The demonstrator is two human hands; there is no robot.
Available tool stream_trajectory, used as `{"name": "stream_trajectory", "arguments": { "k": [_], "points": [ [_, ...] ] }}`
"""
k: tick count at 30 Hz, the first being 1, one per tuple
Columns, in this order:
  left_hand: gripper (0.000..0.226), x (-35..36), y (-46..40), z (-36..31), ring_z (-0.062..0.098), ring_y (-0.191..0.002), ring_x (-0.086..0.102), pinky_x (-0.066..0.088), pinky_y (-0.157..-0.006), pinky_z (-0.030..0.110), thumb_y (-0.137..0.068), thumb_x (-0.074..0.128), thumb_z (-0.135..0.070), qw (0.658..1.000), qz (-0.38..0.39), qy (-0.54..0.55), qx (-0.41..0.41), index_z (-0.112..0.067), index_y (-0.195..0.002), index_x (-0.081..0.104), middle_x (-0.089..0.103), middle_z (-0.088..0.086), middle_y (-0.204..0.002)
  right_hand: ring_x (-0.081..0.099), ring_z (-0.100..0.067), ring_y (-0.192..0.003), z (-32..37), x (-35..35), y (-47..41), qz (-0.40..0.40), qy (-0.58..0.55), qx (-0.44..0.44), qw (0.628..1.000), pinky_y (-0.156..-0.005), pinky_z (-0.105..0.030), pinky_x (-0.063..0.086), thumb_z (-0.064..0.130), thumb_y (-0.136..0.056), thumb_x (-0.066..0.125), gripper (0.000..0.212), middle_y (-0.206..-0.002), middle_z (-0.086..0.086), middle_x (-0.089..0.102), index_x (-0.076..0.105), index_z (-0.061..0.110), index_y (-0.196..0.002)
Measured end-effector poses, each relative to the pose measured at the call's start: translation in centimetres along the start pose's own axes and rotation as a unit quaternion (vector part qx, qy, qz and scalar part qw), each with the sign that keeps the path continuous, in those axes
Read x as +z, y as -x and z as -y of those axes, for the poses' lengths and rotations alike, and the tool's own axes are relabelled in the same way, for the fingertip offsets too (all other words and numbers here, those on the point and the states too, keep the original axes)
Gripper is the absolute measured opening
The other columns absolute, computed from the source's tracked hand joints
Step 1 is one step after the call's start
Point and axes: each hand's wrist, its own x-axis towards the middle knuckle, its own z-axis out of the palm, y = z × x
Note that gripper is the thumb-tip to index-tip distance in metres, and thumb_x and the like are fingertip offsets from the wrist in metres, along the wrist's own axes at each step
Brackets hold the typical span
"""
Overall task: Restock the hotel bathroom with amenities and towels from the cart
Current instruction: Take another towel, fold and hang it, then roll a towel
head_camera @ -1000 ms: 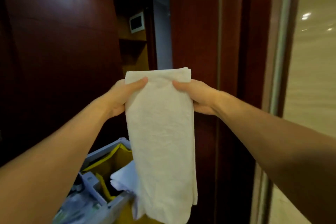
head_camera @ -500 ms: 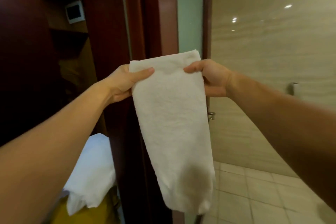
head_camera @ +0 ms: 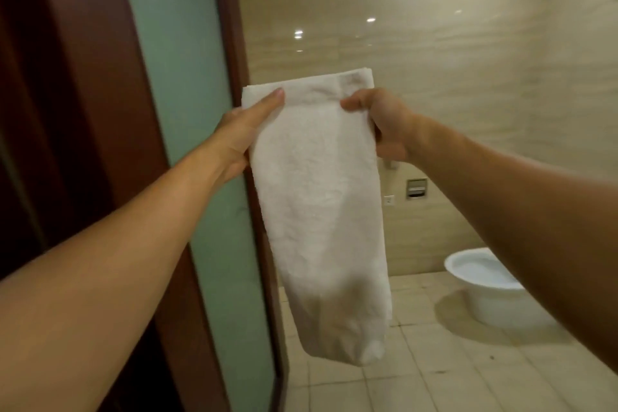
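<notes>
A tiled bathroom floor (head_camera: 434, 378) is seen lying open below and beyond both hands, bounded to the left of the left hand (head_camera: 239, 134) by a frosted glass door (head_camera: 187, 110) in a dark wood frame (head_camera: 100, 77), and occupied to the lower right of the right hand (head_camera: 384, 124) by a white toilet (head_camera: 485, 281) set near the beige wall (head_camera: 468, 77). A folded white towel (head_camera: 317, 211) is held in mid-air between the hands, hanging free with its lower end clear of the floor and its left edge just beside the door's edge. Each upper corner is pinched, the left hand being clamped on the left corner and the right hand on the right.
</notes>
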Motion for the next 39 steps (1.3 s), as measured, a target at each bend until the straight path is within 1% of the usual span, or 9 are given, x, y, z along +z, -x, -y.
{"name": "stream_trajectory", "arguments": {
  "k": [1,3,5,9,17,23,30,36,39],
  "points": [
    [0.049,1.1,-1.1,1.1,0.021,-0.102,0.072,0.058,-0.087,0.035,-0.078,0.081,-0.036,0.999,0.037,-0.007,-0.017,-0.01,-0.118,0.069,0.074,0.008,-0.113,0.075,-0.024,-0.083,-0.2,-1.3,-0.5,-0.023,0.001,-0.005,1.0,-0.077,-0.038,0.06,0.016,-0.092,0.055,0.017,-0.089,-0.006,0.078,0.067,0.01,-0.103],
    [0.038,3.5,-3.4,3.2,0.02,-0.102,0.072,0.058,-0.086,0.034,-0.083,0.079,-0.025,0.995,0.092,-0.022,-0.039,-0.011,-0.117,0.069,0.075,0.005,-0.11,0.074,-0.027,-0.092,-0.7,-4.0,-1.7,-0.064,0.002,-0.01,0.998,-0.078,-0.04,0.06,0.015,-0.089,0.057,0.027,-0.102,-0.01,0.077,0.067,0.008,-0.113],
    [0.027,6.1,-5.7,4.8,0.018,-0.098,0.073,0.058,-0.085,0.033,-0.087,0.074,-0.018,0.993,0.114,-0.024,-0.037,-0.01,-0.112,0.07,0.076,0.004,-0.104,0.073,-0.03,-0.099,-1.1,-6.7,-2.9,-0.097,0.009,-0.007,0.995,-0.081,-0.042,0.06,0.015,-0.086,0.059,0.037,-0.11,-0.012,0.075,0.065,0.007,-0.121],
    [0.032,11.3,-11.2,7.2,0.019,-0.098,0.073,0.058,-0.087,0.036,-0.086,0.077,-0.02,0.99,0.14,-0.021,-0.004,-0.007,-0.114,0.069,0.075,0.007,-0.109,0.075,-0.025,-0.092,-1.0,-11.8,-4.7,-0.155,0.022,-0.009,0.988,-0.078,-0.037,0.059,0.011,-0.089,0.055,0.029,-0.102,-0.008,0.077,0.067,0.007,-0.116],
    [0.015,23.2,-19.1,11.6,0.011,-0.083,0.074,0.059,-0.07,0.025,-0.084,0.08,-0.022,0.976,0.213,0.0,0.049,-0.016,-0.093,0.07,0.075,-0.001,-0.093,0.074,-0.024,-0.095,-1.2,-22.7,-6.5,-0.275,0.076,-0.012,0.958,-0.079,-0.035,0.061,0.004,-0.091,0.062,0.028,-0.107,-0.01,0.075,0.063,0.004,-0.119],
    [0.015,34.4,-23.1,15.2,0.005,-0.073,0.073,0.057,-0.064,0.021,-0.085,0.078,-0.023,0.964,0.255,0.034,0.064,-0.015,-0.092,0.068,0.073,-0.002,-0.09,0.073,-0.02,-0.098,-1.6,-32.6,-7.1,-0.324,0.114,-0.022,0.939,-0.085,-0.033,0.06,0.009,-0.097,0.06,0.022,-0.11,-0.006,0.075,0.065,0.007,-0.118],
    [0.018,49.0,-28.1,18.3,0.014,-0.08,0.074,0.059,-0.069,0.027,-0.083,0.08,-0.025,0.946,0.314,0.069,0.046,-0.011,-0.089,0.071,0.075,0.002,-0.089,0.071,-0.021,-0.105,-0.1,-46.4,-7.5,-0.362,0.141,-0.024,0.921,-0.091,-0.037,0.058,0.009,-0.098,0.059,0.022,-0.115,-0.007,0.073,0.065,0.01,-0.119],
    [0.014,60.4,-31.0,19.2,0.012,-0.076,0.074,0.06,-0.07,0.028,-0.084,0.079,-0.022,0.928,0.353,0.106,0.046,-0.01,-0.087,0.071,0.075,0.0,-0.083,0.073,-0.019,-0.099,2.3,-55.5,-7.5,-0.407,0.166,-0.029,0.898,-0.084,-0.034,0.059,0.01,-0.1,0.056,0.015,-0.106,-0.004,0.076,0.067,0.013,-0.11],
    [0.013,65.5,-32.8,19.5,0.012,-0.077,0.074,0.061,-0.074,0.028,-0.085,0.078,-0.022,0.92,0.367,0.128,0.047,-0.012,-0.087,0.071,0.076,-0.001,-0.083,0.072,-0.018,-0.101,3.0,-59.6,-7.3,-0.421,0.197,-0.024,0.885,-0.089,-0.035,0.058,0.016,-0.096,0.064,0.017,-0.107,-0.002,0.076,0.069,0.013,-0.112]
  ]
}}
